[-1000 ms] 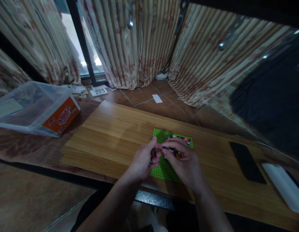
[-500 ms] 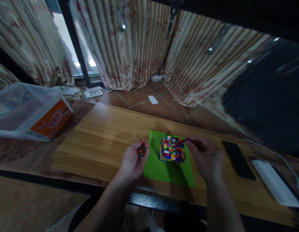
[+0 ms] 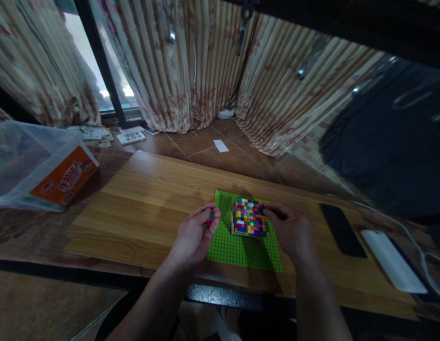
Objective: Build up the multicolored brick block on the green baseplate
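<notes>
A multicoloured block of small toy bricks (image 3: 250, 219) stands on a green studded baseplate (image 3: 225, 253). Its top is a patchwork of tiny coloured squares. Just left of the baseplate, my left hand (image 3: 197, 232) is cupped, palm up, around several loose small toy bricks (image 3: 208, 221), red and green among them. My right hand (image 3: 293, 227) reaches in from the right, thumb and fingers pinched at the block's upper right edge. A small dark purple toy brick appears to be at those fingertips, mostly covered by them.
A wooden board (image 3: 142, 189) lies under the baseplate. On the right are a black phone (image 3: 343, 230), a white oblong device (image 3: 392, 260) and a cable (image 3: 407, 227). A clear plastic bin (image 3: 38, 156) with an orange label stands at left. Striped curtains (image 3: 202, 66) hang behind.
My right hand has moved left and onto the block's upper right edge with the small purple brick. My left hand stays cupped beside the baseplate. The whole view has shifted slightly.
</notes>
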`<state>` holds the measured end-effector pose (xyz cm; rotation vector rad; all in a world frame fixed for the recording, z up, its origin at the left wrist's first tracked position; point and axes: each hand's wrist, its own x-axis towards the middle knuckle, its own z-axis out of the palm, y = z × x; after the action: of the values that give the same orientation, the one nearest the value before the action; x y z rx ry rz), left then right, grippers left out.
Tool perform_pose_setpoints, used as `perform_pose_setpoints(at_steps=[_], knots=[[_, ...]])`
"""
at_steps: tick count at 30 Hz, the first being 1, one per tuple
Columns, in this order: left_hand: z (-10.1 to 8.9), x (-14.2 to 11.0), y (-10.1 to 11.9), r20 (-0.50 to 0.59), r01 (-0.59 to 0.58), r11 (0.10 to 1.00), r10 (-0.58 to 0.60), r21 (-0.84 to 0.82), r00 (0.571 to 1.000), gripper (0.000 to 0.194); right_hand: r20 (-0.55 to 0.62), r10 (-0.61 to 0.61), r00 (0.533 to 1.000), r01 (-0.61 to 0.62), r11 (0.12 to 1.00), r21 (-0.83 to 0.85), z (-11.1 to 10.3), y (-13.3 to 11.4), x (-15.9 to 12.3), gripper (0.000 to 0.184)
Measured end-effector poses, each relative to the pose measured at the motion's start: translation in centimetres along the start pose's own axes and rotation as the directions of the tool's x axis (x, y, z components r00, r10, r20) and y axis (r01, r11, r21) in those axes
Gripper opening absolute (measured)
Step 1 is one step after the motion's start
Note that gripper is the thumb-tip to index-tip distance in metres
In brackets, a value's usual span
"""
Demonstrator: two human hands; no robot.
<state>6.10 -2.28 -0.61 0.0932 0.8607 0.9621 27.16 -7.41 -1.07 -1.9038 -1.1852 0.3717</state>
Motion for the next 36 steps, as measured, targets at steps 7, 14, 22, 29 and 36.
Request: perform_pose_setpoints(at_steps=[7, 14, 22, 29, 36], knots=[[-0.6, -0.1, -0.1, 0.089, -0.029, 0.992, 0.018, 0.122, 0.996, 0.012, -0.024, 0.021, 0.999, -0.021, 1.0, 0.007, 0.3, 0.0, 0.2, 0.023], [-1.0, 0.0, -0.1, 0.13, -0.055, 0.983, 0.033, 0.174, 0.991, 0.034, -0.072, 0.068, 0.995, -0.065, 0.997, 0.041, 0.3, -0.1, 0.3, 0.026], [-0.8, 0.0, -0.2, 0.098, -0.011, 0.98, -0.008, 0.199, 0.995, 0.026, -0.108, 0.12, 0.987, -0.117, 0.993, 0.034, 0.0, 0.4, 0.6, 0.035], [-0.6, -0.1, -0.2, 0.076, 0.01, 0.982, -0.024, 0.191, 0.997, 0.02, -0.068, 0.129, 0.989, -0.129, 0.992, 0.003, 0.8, 0.2, 0.9, 0.037], [-0.4, -0.1, -0.1, 0.05, 0.014, 0.977, -0.025, 0.214, 0.998, 0.02, -0.043, 0.152, 0.987, -0.147, 0.985, 0.09, 1.1, 0.5, 1.0, 0.037]])
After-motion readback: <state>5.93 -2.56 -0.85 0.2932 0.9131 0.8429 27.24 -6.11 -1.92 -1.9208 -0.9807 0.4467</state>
